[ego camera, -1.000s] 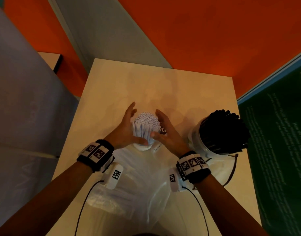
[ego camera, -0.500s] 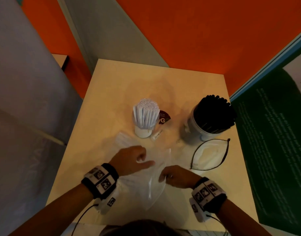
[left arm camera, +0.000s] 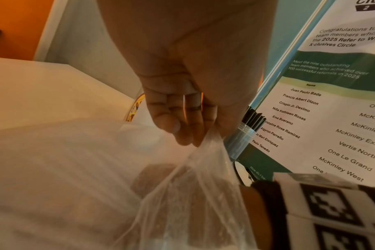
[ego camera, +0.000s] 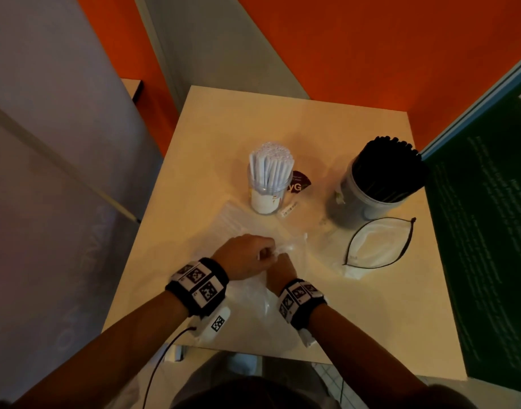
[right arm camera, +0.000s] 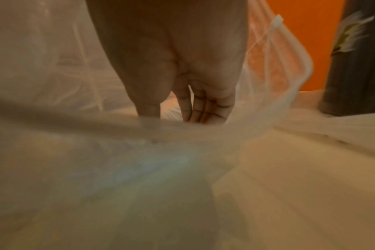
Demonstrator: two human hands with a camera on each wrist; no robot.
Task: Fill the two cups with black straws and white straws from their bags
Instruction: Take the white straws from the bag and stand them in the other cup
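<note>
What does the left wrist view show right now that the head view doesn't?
Only the left wrist view shows the left hand's fingers from underneath, pinching a gathered fold of the clear plastic bag, and readable text on the poster.

Only the head view shows the whole table: the cup of white straws, the zip pouch, and the right hand on the bag.

Both show the left hand, the bag, and the cup of black straws.
</note>
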